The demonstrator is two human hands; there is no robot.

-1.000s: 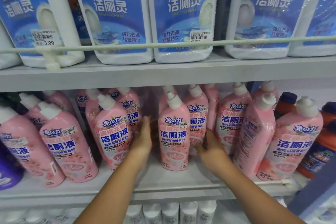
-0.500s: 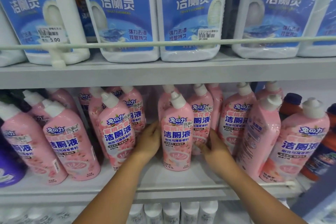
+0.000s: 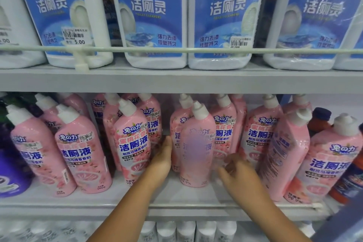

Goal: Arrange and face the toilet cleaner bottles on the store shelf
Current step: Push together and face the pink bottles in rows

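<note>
Pink toilet cleaner bottles with white angled caps fill the lower shelf [image 3: 176,198]. The middle front pink bottle [image 3: 196,155] stands upright, its label smeared by motion. My left hand [image 3: 163,156] lies flat against its left side. On the other side, my right hand [image 3: 236,172] has its curled fingers at the bottle's lower right, so the bottle sits between both hands. Just left stands another pink bottle [image 3: 133,143], label facing out. To the right, one pink bottle [image 3: 282,155] is turned sideways and leans.
Large white bottles with blue labels [image 3: 155,15] stand on the upper shelf behind a thin guard rail [image 3: 176,50]. A purple bottle [image 3: 9,173] is at far left, orange bottles with dark caps [image 3: 322,122] at far right. White caps [image 3: 186,230] show on the shelf below.
Both hands closed in on the middle front bottle from its sides. Its label, sharp before, is now blurred as the bottle moves between my hands.
</note>
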